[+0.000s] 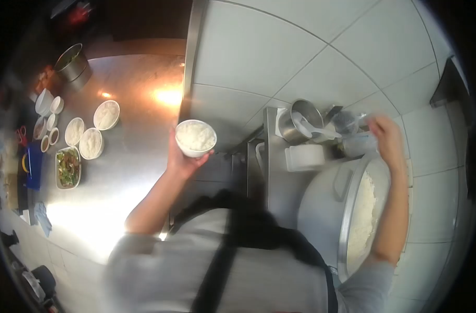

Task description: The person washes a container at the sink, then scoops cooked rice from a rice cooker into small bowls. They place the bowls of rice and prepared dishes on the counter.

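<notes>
My left hand (181, 163) is wrapped round a white bowl of rice (196, 136), held over the gap between the two counters. My right hand (388, 136) is stretched out past a large metal pot (321, 201) of cooked rice, its forearm crossing above the pot's opening. Its fingers are smeared by motion, close to a clear plastic container (345, 122), and I cannot tell whether they grip anything. A metal saucepan (300, 116) with a white paddle-like utensil (321, 131) lying across it stands to the left of that hand.
On the steel table (139, 120) at left are several filled rice bowls (106, 115), a dish of greens (68, 168), small sauce bowls (54, 136) and a tall metal container (74, 68). Stacked white tubs (306, 157) sit beside the pot. A tiled wall or floor (248, 52) borders the counters.
</notes>
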The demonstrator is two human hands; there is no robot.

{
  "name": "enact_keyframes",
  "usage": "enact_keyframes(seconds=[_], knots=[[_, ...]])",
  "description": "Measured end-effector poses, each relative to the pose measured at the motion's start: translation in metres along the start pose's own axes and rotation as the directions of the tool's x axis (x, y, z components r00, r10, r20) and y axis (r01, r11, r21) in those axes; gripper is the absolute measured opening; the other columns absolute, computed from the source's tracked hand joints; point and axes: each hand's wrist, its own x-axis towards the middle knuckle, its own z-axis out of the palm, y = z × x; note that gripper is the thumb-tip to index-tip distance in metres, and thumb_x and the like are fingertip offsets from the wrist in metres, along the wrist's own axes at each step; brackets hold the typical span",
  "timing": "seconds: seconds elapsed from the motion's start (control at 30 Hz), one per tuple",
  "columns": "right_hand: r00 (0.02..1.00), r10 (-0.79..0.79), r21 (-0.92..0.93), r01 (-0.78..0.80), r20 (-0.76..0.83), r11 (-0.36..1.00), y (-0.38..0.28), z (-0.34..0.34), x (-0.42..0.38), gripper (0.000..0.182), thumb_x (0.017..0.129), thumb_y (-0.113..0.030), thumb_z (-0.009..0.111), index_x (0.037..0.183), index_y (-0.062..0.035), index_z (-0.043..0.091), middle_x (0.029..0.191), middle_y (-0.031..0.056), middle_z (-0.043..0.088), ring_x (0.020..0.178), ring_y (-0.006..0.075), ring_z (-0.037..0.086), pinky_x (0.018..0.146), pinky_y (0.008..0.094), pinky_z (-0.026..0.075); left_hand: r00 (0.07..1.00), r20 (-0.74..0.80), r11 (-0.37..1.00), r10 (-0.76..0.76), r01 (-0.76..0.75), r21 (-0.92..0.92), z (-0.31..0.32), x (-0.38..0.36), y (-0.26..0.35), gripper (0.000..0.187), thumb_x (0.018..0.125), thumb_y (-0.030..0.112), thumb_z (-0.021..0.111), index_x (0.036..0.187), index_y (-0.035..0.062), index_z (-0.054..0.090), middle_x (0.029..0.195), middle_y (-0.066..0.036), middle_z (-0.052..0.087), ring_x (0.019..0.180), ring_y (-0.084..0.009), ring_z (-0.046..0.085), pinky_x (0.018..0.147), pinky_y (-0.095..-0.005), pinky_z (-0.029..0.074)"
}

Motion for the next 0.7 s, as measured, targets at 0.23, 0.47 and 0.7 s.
enact_keyframes(seconds=[0.23,0.47,0.7], knots=[[0.567,0.815,-0.341,-0.795,-0.121,0.503,0.184,-0.153,-0.419,0.056,0.091,-0.037,0.05,0.13,0.0036,0.043,0.133,0.0213,0.045,0.127,0.031,0.039,0.105,0.0366,0.028,0.987,0.14,0.997,-0.072,0.074,-0.009,0.019,0.004,-0.025,0.077,0.082,0.074,0.025,0.129,0.0154,0.043,0.118,-0.015,0.056,0.092,-0.0378,0.06,0.07,-0.0394,0.051],[-0.046,0.999,-0.523,-0.852,0.018,-0.03,0.235,-0.115,-0.733,0.058,0.09,-0.027,0.051,0.133,0.0068,0.035,0.136,0.0246,0.038,0.129,0.0364,0.033,0.107,0.0401,0.025,0.932,0.35,0.995,-0.101,0.096,0.03,0.038,-0.031,-0.087,0.078,0.08,0.075,0.031,0.132,0.017,0.041,0.128,-0.012,0.05,0.112,-0.0316,0.054,0.082,-0.0461,0.051],[0.472,0.858,-0.386,-0.844,-0.203,0.374,0.228,-0.16,-0.78,0.05,0.086,-0.009,0.05,0.131,0.0077,0.037,0.131,0.0221,0.045,0.121,0.0316,0.044,0.1,0.0368,0.035,0.934,0.357,0.998,0.021,-0.04,0.046,0.029,-0.092,-0.114,0.068,0.088,0.061,0.036,0.134,0.0111,0.037,0.133,-0.013,0.045,0.117,-0.0336,0.049,0.084,-0.0511,0.049]])
